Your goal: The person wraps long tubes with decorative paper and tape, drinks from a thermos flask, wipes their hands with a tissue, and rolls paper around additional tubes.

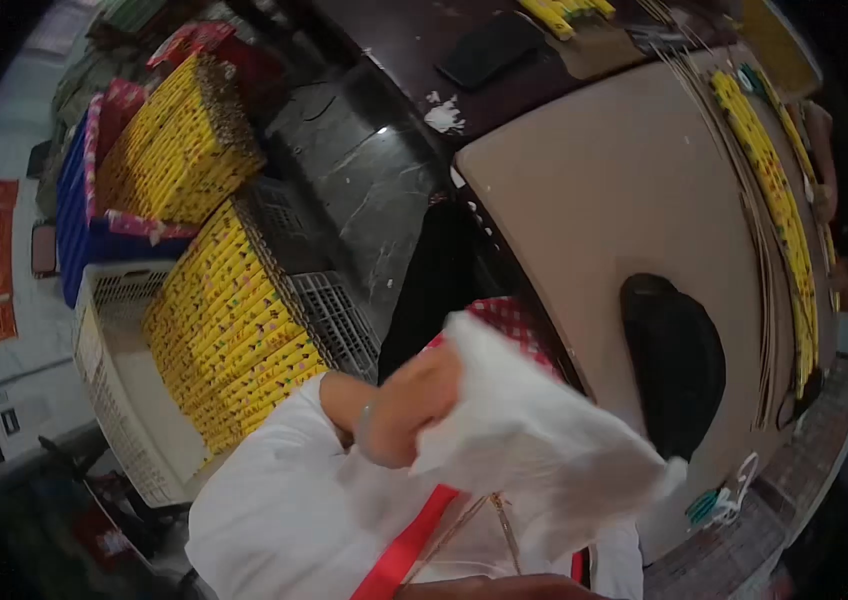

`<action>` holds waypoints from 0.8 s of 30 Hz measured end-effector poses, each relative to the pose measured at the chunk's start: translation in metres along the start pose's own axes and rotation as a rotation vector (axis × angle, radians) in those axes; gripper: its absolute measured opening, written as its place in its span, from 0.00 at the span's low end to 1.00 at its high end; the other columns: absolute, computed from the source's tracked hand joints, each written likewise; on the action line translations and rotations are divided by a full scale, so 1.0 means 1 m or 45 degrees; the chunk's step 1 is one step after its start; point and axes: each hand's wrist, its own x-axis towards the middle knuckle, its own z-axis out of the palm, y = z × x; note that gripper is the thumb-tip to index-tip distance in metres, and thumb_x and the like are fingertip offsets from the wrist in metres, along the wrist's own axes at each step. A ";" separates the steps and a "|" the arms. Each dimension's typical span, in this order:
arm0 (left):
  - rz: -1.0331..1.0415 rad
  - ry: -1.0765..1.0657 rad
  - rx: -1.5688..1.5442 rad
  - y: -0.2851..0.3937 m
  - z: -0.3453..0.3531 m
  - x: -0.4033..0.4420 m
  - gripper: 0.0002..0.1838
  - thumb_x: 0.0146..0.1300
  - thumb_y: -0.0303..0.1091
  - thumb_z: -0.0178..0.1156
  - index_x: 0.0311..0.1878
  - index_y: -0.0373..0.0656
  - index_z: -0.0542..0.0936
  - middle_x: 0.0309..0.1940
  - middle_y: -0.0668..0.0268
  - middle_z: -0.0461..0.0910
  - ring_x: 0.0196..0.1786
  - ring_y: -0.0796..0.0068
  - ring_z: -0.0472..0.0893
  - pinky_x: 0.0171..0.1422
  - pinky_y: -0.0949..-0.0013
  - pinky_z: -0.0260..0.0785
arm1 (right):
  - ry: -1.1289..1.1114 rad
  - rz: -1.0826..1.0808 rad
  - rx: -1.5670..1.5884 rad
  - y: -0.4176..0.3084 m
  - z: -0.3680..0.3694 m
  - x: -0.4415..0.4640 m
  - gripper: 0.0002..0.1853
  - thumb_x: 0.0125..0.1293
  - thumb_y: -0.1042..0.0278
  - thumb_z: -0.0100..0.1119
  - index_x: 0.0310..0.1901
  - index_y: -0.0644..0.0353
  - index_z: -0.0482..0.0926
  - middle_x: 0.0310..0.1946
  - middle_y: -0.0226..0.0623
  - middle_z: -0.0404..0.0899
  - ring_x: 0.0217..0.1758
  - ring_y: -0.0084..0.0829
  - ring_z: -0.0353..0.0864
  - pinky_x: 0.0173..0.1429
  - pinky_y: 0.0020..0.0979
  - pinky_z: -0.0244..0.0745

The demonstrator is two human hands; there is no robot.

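Note:
My left hand point(416, 405) is closed around one edge of a white cloth point(534, 440), in front of my chest. The cloth hangs loosely to the right and is partly blurred by motion; it could also be thin paper. A bracelet shows at the left wrist, below a white sleeve. I cannot see my right hand. Beyond the cloth, a dark, rounded, flat pad point(674, 360) lies on the brown tabletop point(584, 210), partly covered by the cloth. A red strap and a thin necklace cross my white top.
At left, yellow patterned rolls point(229, 340) are stacked beside a white plastic crate point(129, 420), with another stack point(169, 150) behind. Thin sticks point(749, 230) and yellow-wrapped lengths point(774, 190) line the table's right side. Green-handled scissors point(706, 505) lie near its corner. Another person's hand shows far right.

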 end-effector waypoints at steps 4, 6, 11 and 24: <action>0.290 -0.366 0.065 0.010 0.018 0.000 0.17 0.62 0.37 0.50 0.51 0.38 0.70 0.44 0.65 0.74 0.45 0.74 0.73 0.46 0.72 0.66 | -0.019 0.020 -0.093 -0.016 -0.009 -0.003 0.14 0.62 0.62 0.45 0.42 0.65 0.67 0.38 0.47 0.73 0.43 0.42 0.72 0.47 0.35 0.69; 0.380 -0.434 0.070 0.013 0.033 -0.008 0.17 0.61 0.36 0.51 0.51 0.38 0.70 0.44 0.65 0.73 0.46 0.74 0.73 0.46 0.72 0.66 | -0.017 0.020 -0.148 -0.030 -0.014 -0.002 0.15 0.62 0.62 0.45 0.42 0.66 0.66 0.38 0.47 0.73 0.44 0.42 0.72 0.47 0.35 0.69; 0.540 -0.419 0.137 0.010 0.035 -0.023 0.17 0.59 0.35 0.52 0.51 0.39 0.71 0.45 0.64 0.72 0.47 0.71 0.72 0.47 0.70 0.66 | 0.201 0.072 -0.538 -0.059 0.001 0.015 0.15 0.63 0.62 0.45 0.43 0.66 0.66 0.40 0.48 0.73 0.46 0.44 0.72 0.49 0.36 0.69; 0.942 0.075 0.856 -0.021 -0.007 0.001 0.19 0.52 0.31 0.56 0.49 0.42 0.74 0.48 0.62 0.70 0.51 0.66 0.69 0.49 0.67 0.66 | 0.837 -0.027 -1.079 -0.075 0.099 0.079 0.24 0.62 0.58 0.45 0.54 0.69 0.60 0.51 0.50 0.65 0.54 0.39 0.67 0.57 0.36 0.64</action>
